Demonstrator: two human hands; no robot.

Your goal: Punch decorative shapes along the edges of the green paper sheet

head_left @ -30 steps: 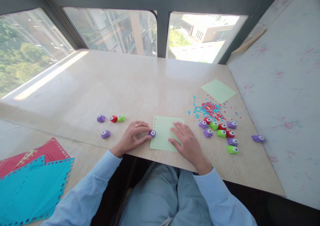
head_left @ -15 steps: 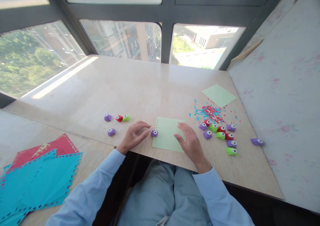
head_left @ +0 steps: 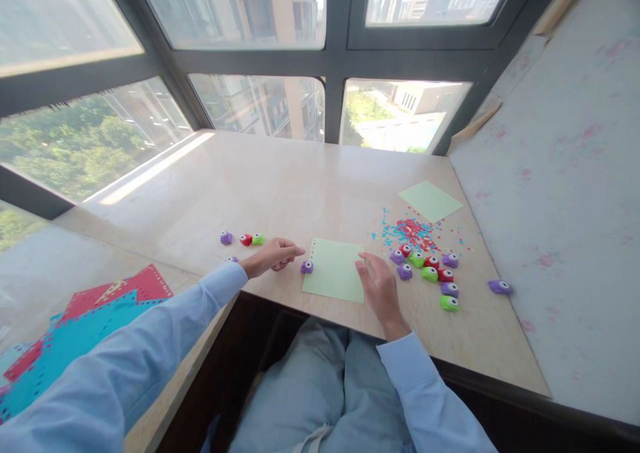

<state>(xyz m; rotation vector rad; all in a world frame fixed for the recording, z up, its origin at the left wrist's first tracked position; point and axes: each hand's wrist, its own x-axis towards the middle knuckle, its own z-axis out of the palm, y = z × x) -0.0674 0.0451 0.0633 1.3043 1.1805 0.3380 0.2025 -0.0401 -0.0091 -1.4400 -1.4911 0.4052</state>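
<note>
Right at the near edge of the surface [head_left: 300, 179] sits a pale green paper sheet [head_left: 336, 271] with a row of small holes punched along its left side, and that's about all the punching it shows; the top, right and near edges look untouched from here. A little purple punch [head_left: 307, 266] is parked just beside the sheet's left edge, nobody holding it. The left hand [head_left: 273, 255] hovers just left of the punch, fingers loosely curled and holding nothing. The right hand [head_left: 379, 283] rests at the sheet's right edge, fingers relaxed and half open, touching or nearly touching the paper, hard to call.

Off to the right is a cluster of punches [head_left: 430, 273] in purple, green and red, plus a scatter of red and blue confetti [head_left: 415, 229], so other sheets look already done. Those would be the red and blue sheets [head_left: 85, 319] with perforated borders lying far left. A second green sheet [head_left: 430, 201] farther back looks unpunched. So roughly: one edge down on this sheet, three to go, plus the spare.
</note>
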